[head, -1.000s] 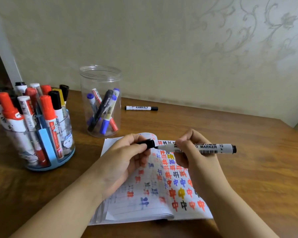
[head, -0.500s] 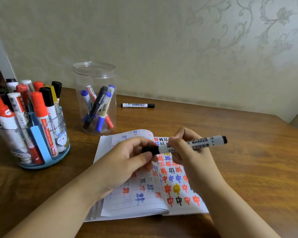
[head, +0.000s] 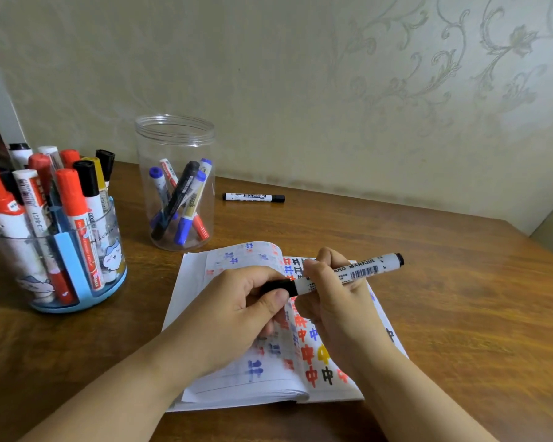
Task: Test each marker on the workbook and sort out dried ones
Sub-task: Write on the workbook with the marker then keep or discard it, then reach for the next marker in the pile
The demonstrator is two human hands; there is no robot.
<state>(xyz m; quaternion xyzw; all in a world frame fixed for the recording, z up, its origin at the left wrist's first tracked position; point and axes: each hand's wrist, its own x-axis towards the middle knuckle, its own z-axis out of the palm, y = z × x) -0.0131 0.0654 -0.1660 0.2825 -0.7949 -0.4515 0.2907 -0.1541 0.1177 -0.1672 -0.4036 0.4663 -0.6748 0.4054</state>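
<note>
Fingers of the left hand, earlier just meeting the black cap, now curl tightly round it. The right hand grips the whiteboard marker, tilted more steeply, above the open workbook on the surface.

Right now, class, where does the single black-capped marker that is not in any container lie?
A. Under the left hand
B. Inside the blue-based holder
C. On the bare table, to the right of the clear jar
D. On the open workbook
C: the loose marker lies flat on the wooden table, right of the clear jar, near the wall.
</note>
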